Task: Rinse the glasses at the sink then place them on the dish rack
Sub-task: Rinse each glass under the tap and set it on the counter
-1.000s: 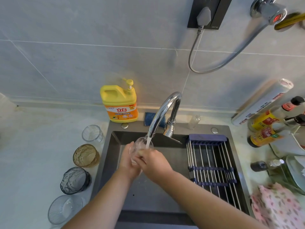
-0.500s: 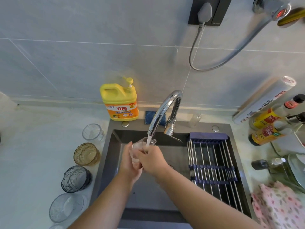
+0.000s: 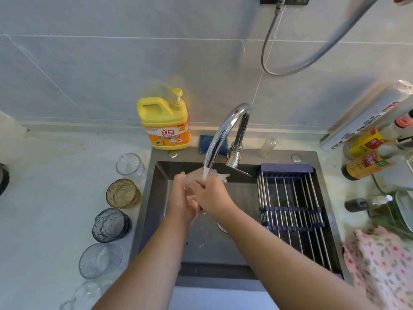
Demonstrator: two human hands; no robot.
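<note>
Both hands hold a clear glass [image 3: 194, 175] under the running faucet [image 3: 221, 133] above the dark sink [image 3: 243, 189]. My left hand [image 3: 182, 200] grips it from the left and my right hand [image 3: 211, 196] wraps it from the right; water splashes over the fingers. The glass is mostly hidden by the hands. On the counter left of the sink stand a clear glass [image 3: 129, 164], an amber glass [image 3: 123, 193], a dark grey glass [image 3: 110, 224] and a clear ribbed glass [image 3: 100, 260]. The roll-up dish rack [image 3: 292, 211] spans the sink's right side and carries nothing.
A yellow detergent jug [image 3: 164, 124] and a blue sponge [image 3: 206, 140] sit behind the sink. Sauce bottles [image 3: 368, 153] and a foil roll [image 3: 366, 115] crowd the right counter. A pink floral cloth [image 3: 380, 265] lies at the front right. Another clear glass [image 3: 89, 291] is at the bottom left.
The view has shifted slightly. The glass has tipped under the stream and water now splashes off it and over my fingers; both hands stay on it.
</note>
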